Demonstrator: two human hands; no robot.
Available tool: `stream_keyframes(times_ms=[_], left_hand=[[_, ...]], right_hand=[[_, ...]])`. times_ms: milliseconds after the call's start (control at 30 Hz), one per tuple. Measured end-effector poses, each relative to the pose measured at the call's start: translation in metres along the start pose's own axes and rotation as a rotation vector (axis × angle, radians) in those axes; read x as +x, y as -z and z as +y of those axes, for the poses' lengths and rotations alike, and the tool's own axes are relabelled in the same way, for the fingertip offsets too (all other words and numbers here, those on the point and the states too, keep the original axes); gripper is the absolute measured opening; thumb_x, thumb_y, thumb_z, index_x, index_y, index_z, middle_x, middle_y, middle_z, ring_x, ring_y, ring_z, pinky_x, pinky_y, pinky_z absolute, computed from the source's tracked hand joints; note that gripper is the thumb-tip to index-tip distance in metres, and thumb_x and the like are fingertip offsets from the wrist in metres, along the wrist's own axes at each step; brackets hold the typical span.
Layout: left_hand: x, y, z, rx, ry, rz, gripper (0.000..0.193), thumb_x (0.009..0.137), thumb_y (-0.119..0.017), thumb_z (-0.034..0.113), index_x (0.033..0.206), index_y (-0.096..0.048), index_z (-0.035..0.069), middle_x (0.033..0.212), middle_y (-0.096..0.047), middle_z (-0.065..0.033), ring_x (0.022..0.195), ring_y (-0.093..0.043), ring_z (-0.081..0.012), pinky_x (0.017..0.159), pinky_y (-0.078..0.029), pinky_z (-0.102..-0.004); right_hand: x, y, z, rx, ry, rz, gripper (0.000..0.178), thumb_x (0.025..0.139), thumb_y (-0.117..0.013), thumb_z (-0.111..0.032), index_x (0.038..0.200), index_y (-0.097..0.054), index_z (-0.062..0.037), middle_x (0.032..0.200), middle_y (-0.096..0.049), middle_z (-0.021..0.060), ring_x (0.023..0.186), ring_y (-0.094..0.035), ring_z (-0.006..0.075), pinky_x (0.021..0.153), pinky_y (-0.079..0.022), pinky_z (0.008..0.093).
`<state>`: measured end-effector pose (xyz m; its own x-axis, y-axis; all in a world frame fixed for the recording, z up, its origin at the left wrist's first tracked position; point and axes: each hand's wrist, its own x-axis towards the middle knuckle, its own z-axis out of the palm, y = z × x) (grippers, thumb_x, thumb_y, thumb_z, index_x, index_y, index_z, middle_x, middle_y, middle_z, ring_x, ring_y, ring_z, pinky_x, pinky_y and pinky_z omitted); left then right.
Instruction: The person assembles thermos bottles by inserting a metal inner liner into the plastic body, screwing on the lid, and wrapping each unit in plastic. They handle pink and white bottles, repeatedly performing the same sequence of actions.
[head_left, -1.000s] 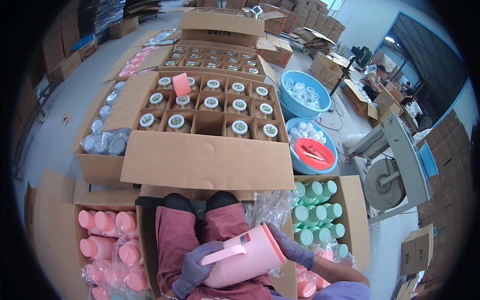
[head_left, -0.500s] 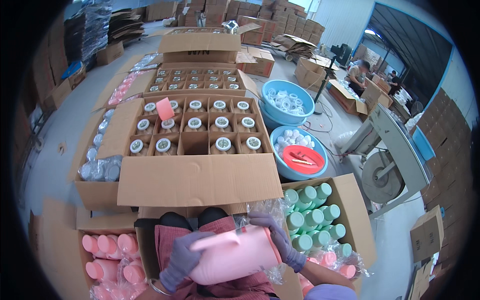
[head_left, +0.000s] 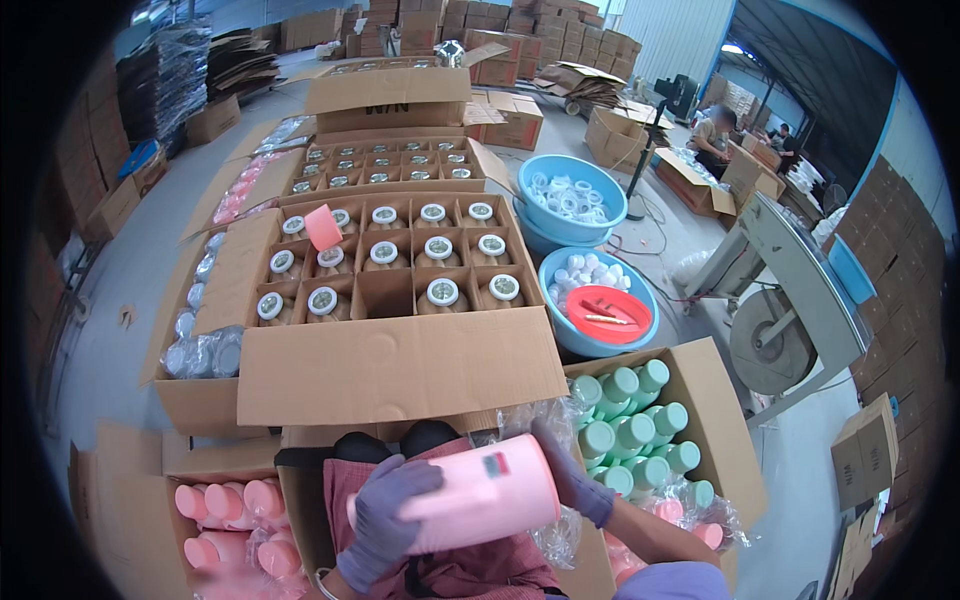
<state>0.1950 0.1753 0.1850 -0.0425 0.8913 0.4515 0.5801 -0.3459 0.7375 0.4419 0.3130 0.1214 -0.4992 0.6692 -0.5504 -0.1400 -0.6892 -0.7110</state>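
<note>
A pink cylindrical thermos jug point(head_left: 490, 505) lies sideways over my lap, a small dark-and-red mark facing up. My left hand point(head_left: 392, 512), in a grey-purple glove, wraps round its left end. At the right end, my gloved right hand point(head_left: 572, 478) presses against the jug's flat end, its fingers partly hidden behind it. An open carton point(head_left: 400, 375) in front has dividers holding several round vessels with white rims, one cell vacant. A small pink cup-like piece point(head_left: 323, 228) rests on top of the vessels at its left side.
Pink bottles point(head_left: 225, 500) fill a carton at lower left; green ones point(head_left: 632, 430) stand in a carton on the right. Blue basins point(head_left: 572, 195) hold white rings and caps; a red tray point(head_left: 607, 320) tops the nearer one. A machine point(head_left: 790, 300) stands right; people work beyond.
The jug has turned about its length: the handle seen on top before is out of sight, and the printed mark faces up. Both hands remain on it.
</note>
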Motion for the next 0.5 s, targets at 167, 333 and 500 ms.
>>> stream_keyframes(times_ms=[167, 333, 500], left_hand=[[-0.039, -0.024, -0.014, -0.235, 0.409, 0.188, 0.03, 0.078, -0.06, -0.003, 0.106, -0.072, 0.0, 0.101, -0.073, -0.0159, 0.096, -0.07, -0.0278, 0.086, -0.054, -0.0333], [-0.072, -0.031, -0.008, -0.441, 0.461, 0.315, 0.03, 0.087, -0.059, -0.001, 0.115, -0.069, -0.002, 0.109, -0.072, -0.013, 0.101, -0.068, -0.0223, 0.09, -0.053, -0.0326], [-0.098, -0.012, -0.021, -0.591, 0.8, 0.33, 0.031, 0.097, -0.055, 0.006, 0.125, -0.064, -0.003, 0.108, -0.071, -0.0087, 0.097, -0.065, -0.0128, 0.087, -0.053, -0.0277]], right_hand=[[-0.024, -0.03, -0.028, -0.619, 0.538, -0.312, 0.047, 0.101, -0.05, -0.028, 0.14, -0.047, -0.0035, 0.138, -0.049, 0.0104, 0.135, -0.041, 0.0202, 0.114, -0.029, 0.0336], [-0.035, -0.06, -0.046, -0.644, 0.409, -0.242, 0.044, 0.102, -0.053, -0.026, 0.138, -0.048, -0.0023, 0.132, -0.053, 0.0082, 0.126, -0.047, 0.016, 0.109, -0.036, 0.0316], [-0.02, -0.057, -0.027, -0.958, 0.687, -0.406, 0.027, 0.095, -0.064, -0.014, 0.121, -0.062, -0.0066, 0.111, -0.064, 0.0083, 0.106, -0.06, 0.02, 0.093, -0.048, 0.0342]])
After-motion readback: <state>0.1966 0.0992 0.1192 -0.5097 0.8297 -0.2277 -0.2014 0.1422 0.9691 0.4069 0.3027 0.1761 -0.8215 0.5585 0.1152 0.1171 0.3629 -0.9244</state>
